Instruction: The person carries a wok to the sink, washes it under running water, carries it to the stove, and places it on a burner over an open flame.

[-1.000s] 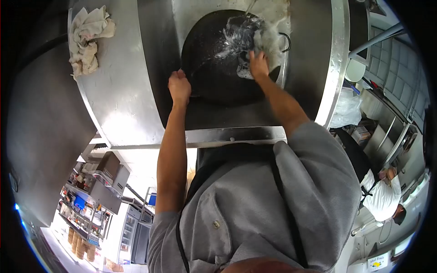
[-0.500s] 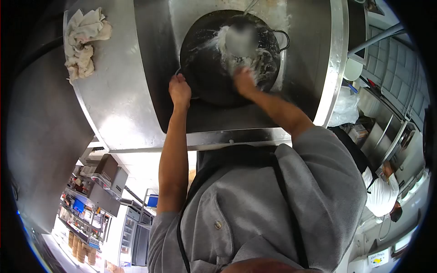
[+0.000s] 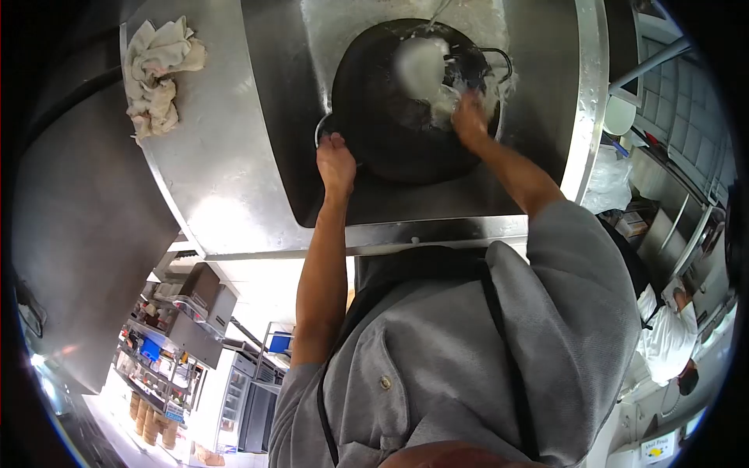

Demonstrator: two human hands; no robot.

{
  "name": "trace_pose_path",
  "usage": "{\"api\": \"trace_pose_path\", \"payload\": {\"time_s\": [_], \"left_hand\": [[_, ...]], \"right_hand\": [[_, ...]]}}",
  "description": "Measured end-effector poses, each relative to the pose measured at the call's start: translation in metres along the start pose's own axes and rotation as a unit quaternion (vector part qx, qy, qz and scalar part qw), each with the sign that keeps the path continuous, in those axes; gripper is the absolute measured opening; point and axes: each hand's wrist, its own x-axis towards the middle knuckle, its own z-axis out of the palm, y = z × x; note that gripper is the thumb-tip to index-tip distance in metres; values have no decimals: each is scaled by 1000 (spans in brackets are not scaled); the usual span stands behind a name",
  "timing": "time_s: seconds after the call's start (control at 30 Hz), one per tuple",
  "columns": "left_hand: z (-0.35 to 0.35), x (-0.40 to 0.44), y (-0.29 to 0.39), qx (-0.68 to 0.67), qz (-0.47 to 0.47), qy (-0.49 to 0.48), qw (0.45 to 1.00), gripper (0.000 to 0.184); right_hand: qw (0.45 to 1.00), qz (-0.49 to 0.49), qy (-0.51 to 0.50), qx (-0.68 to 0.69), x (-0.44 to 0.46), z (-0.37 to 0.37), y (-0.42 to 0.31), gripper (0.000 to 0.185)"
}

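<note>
A large dark round pan (image 3: 382, 140) with two loop handles lies in a metal sink (image 3: 289, 93). My left hand (image 3: 336, 165) is closed on the pan's left loop handle. Inside the pan, toward its right side, is my right hand (image 3: 470, 121), fingers bent over wet, foamy water; what it holds, if anything, is hidden. Just beyond that hand a whitish, blurred round shape (image 3: 421, 69) shows over the pan. A thin stream of water (image 3: 438, 14) enters from the top edge.
A crumpled whitish cloth (image 3: 158, 74) rests on the metal counter (image 3: 207, 148) at the left. Shelves (image 3: 160, 355) stand at the lower left. A plastic bag (image 3: 607, 181) hangs beyond the sink's right edge. Another person in white (image 3: 667, 335) is at the far right.
The whitish round shape first appears in the middle frame. My right hand has moved left, then back right within the pan. My left hand stays at the pan's left side. The view has shifted slightly.
</note>
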Motion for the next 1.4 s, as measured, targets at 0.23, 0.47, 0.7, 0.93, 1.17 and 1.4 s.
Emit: {"api": "trace_pose_path", "payload": {"time_s": [0.23,0.47,0.7,0.93,1.17,1.4], "left_hand": [[10,-3,-17,112,68,39,991,26],[-11,1,-28,123,68,21,990,28],[11,14,-55,26,19,29,999,32],[1,6,-23,110,70,18,991,32],[-21,-12,-14,-16,55,-57,997,23],[-27,-38,35,-298,-45,-68,951,17]], "right_hand": [[846,-129,215,471,-29,-131,-120,56],[955,14,255,153,53,-21,-3,58],[917,-214,-80,328,-94,-83,-54,48],[679,6,400,616,52,-188,-122,67],[896,38,359,258,84,-41,54,70],[841,152,59,515,-10,8,18,46]]}}
